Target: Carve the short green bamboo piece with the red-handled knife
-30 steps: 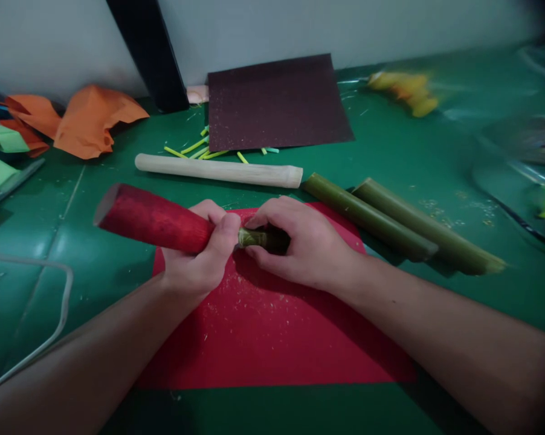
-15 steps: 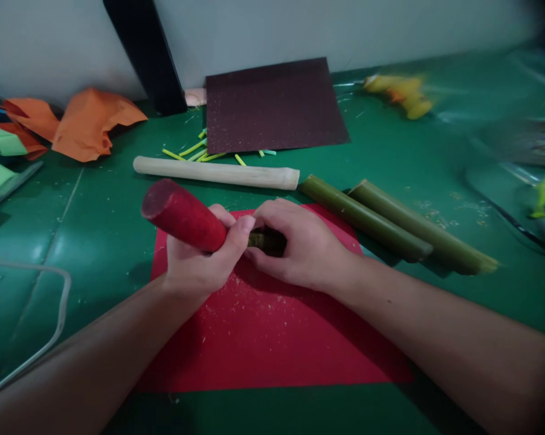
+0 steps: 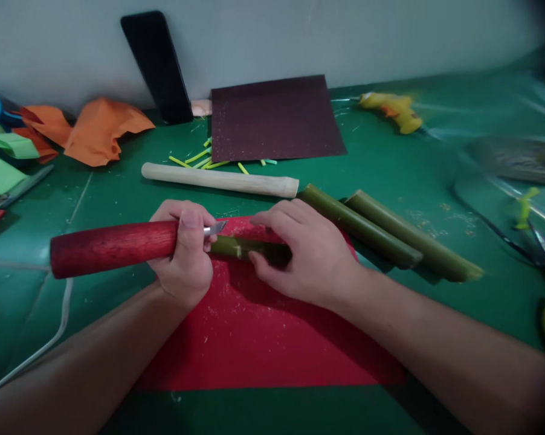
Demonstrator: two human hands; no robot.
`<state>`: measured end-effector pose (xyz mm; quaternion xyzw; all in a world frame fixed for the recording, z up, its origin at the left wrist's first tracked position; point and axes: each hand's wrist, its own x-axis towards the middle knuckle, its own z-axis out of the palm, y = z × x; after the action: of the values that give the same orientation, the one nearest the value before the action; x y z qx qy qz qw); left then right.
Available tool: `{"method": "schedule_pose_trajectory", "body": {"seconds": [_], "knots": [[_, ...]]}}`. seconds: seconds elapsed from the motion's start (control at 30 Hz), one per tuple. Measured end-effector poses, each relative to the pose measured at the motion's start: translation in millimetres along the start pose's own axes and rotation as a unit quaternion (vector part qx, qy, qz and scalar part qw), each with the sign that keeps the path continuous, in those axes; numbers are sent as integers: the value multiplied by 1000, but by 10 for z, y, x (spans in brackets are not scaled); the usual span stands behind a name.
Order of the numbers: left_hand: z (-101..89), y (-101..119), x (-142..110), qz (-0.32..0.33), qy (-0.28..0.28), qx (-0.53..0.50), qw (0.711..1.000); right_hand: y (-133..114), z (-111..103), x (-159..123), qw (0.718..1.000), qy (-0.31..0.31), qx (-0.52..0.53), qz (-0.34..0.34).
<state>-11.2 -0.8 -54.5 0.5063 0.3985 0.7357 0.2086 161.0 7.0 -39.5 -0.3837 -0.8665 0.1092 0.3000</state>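
My left hand [image 3: 184, 241] is closed around the red wooden handle of a carving knife [image 3: 113, 248]. Its short metal blade points right, just above a short green bamboo piece [image 3: 229, 248]. The bamboo's left end lies against my left fingers; I cannot tell if they grip it too. My right hand [image 3: 304, 254] curves loosely round the bamboo's right end, thumb on the near side and index finger lifted off it. The other right fingers are hidden. Beneath both hands is a red sheet [image 3: 272, 344] sprinkled with fine shavings.
Beyond my hands lie a pale peeled bamboo stick [image 3: 218, 178], two green bamboo tubes [image 3: 363, 226] and a dark brown sheet [image 3: 277, 121]. A black phone [image 3: 157, 66] leans on the wall. Orange paper [image 3: 100, 133] sits left, a yellow glue gun [image 3: 393, 112] right. A white cable [image 3: 64, 314] runs lower left.
The knife has swung from pointing away from me to lying nearly level, handle to the left and blade now visible. My left hand shifted left; my right fingers opened somewhat around the bamboo.
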Motion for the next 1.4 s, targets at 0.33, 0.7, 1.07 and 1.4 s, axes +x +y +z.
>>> {"method": "schedule_pose_trajectory", "body": {"seconds": [0.33,0.7,1.07,1.4], "knots": [[-5,-16,-11,-4,-6,-1,1000,-80,-37,-21,987,-110,56,106],[2,-9,-16,-23,-23,-5,999,-6,-14,-13,980,-174,86,46],[10,-28,-10,-46,0,-28,999,64,6,4,993,-105,41,-45],[0,-47,107,-129,39,-17,991,116,56,10,996,-68,-15,-48]]}}
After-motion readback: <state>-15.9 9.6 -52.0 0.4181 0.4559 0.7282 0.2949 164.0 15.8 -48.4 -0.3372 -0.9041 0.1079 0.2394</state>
